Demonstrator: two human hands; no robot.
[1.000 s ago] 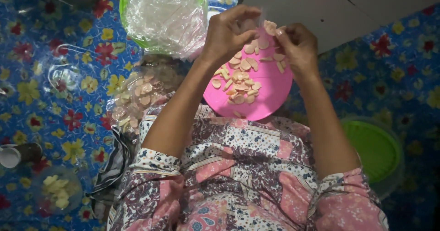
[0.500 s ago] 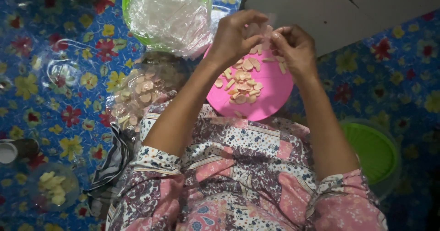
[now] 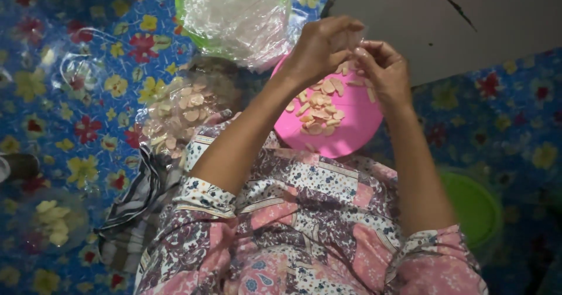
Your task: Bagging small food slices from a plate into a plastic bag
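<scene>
Left hand (image 3: 319, 49) and right hand (image 3: 380, 66) pinch a small clear bag (image 3: 350, 37) above the pink plate (image 3: 357, 137); a slack pinch could spill its crackers.

Between the fingertips of both hands is 1 small clear plastic bag (image 3: 351, 40). Left of the left hand lies a clear bag of pale round crackers (image 3: 181, 110). Far left, another clear bag holds yellowish pieces (image 3: 51, 222).

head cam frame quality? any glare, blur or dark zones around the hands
Head view: soft overall. Left hand and right hand are motion-smeared at the fingertips, so whatever they pinch is unreadable. Glare on the clear plastic in the green bowl. Pink plate is evenly lit; the right edge falls dark around the green lid.
</scene>
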